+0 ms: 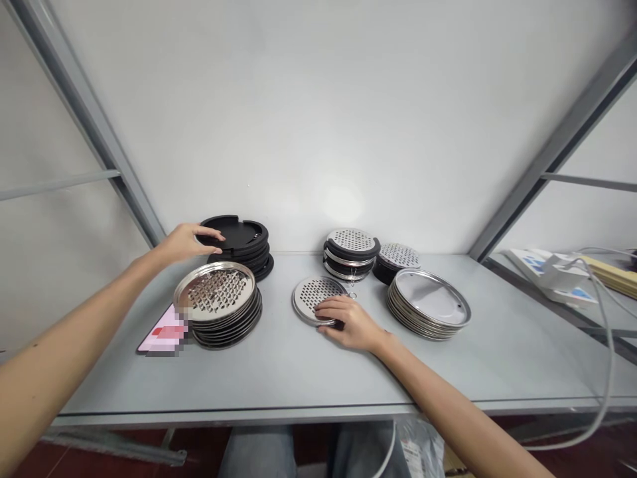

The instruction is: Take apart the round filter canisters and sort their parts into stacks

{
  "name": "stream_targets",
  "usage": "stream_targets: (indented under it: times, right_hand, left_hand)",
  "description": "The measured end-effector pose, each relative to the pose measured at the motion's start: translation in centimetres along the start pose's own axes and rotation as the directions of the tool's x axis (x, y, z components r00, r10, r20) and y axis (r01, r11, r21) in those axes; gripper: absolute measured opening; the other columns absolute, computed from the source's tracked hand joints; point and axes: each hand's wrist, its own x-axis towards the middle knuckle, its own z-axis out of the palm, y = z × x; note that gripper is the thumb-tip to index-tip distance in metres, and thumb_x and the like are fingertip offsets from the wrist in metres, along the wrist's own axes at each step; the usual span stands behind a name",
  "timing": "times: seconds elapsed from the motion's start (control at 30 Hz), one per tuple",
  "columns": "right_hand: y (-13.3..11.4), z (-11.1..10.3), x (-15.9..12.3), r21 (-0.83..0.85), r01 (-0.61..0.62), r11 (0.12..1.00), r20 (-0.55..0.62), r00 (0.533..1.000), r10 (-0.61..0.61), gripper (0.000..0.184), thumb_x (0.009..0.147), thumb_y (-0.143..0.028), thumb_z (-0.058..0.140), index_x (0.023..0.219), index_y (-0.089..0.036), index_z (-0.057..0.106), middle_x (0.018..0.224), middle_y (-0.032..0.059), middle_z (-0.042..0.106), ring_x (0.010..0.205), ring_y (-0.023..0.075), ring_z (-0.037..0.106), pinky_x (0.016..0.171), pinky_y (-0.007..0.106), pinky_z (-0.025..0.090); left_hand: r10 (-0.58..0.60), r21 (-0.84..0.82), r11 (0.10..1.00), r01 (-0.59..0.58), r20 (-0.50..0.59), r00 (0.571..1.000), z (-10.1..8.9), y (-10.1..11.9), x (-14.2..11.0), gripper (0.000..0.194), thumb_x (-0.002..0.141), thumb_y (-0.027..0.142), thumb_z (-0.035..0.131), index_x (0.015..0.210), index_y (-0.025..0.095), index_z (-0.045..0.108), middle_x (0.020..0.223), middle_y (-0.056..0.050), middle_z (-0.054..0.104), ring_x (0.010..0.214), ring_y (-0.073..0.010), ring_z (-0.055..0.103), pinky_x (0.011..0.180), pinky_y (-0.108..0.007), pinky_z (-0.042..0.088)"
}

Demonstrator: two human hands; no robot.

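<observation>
My left hand (pixel 186 241) reaches to the back left and rests its fingers on the top black round base of a stack of black bases (pixel 239 242). My right hand (pixel 348 320) lies flat, fingers spread, on the near edge of a single perforated metal disc (pixel 314 295) at the middle of the grey table (pixel 298 372). In front of the left hand stands a stack of perforated metal trays (pixel 219 302).
Behind the disc stand two short stacks of black bases with perforated tops (pixel 351 251), (pixel 397 257). A stack of plain metal lids (pixel 430 304) sits to the right. A pink phone (pixel 164 332) lies at the left. Grey frame struts rise on both sides; cables and boxes lie far right.
</observation>
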Motion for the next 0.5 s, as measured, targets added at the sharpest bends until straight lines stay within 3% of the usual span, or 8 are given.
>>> stream_targets:
  times: [0.13,0.27,0.37,0.5]
  right_hand:
    - [-0.1,0.0,0.2,0.003,0.002,1.000,-0.033,0.999,-0.002,0.020,0.086,-0.027,0.059,0.102,-0.020,0.068,0.107,0.0088,0.070,0.101,0.0221,0.062,0.089,0.040,0.048]
    - [0.0,0.0,1.6,-0.015,-0.024,1.000,-0.185,0.983,0.021,0.020,0.088,-0.024,0.055,0.103,-0.020,0.067,0.104,0.0090,0.070,0.101,0.0228,0.062,0.089,0.043,0.049]
    - [-0.2,-0.3,4.6,-0.014,-0.059,0.998,-0.269,0.962,0.053,0.022,0.089,-0.024,0.053,0.106,-0.020,0.067,0.108,0.0084,0.069,0.102,0.0216,0.061,0.094,0.042,0.047]
    - [-0.4,-0.5,11.4,0.027,-0.175,0.984,-0.263,0.949,0.176,0.034,0.091,-0.029,0.050,0.121,-0.019,0.060,0.129,0.0107,0.058,0.119,0.0223,0.053,0.103,0.040,0.041]
  left_hand:
    - [0.078,0.032,0.996,-0.078,-0.030,0.996,0.1,-0.5,-0.1,0.054,0.061,0.055,0.073,0.103,0.021,0.069,0.121,-0.008,0.065,0.119,-0.0297,0.055,0.106,-0.040,0.038]
    - [0.038,0.105,0.994,-0.033,-0.046,0.998,-0.1,-1.3,-0.4,0.066,0.061,0.058,0.072,0.117,0.025,0.063,0.140,-0.006,0.050,0.128,-0.0293,0.046,0.111,-0.039,0.031]
    - [0.012,0.117,0.993,-0.008,-0.034,0.999,-0.5,-1.8,-0.6,0.067,0.061,0.061,0.070,0.119,0.026,0.063,0.146,-0.006,0.043,0.132,-0.0312,0.042,0.112,-0.041,0.030]
    - [-0.061,0.092,0.994,0.062,-0.014,0.998,-1.3,-1.9,-0.7,0.067,0.062,0.064,0.067,0.119,0.028,0.064,0.142,-0.007,0.047,0.128,-0.0324,0.047,0.109,-0.042,0.034]
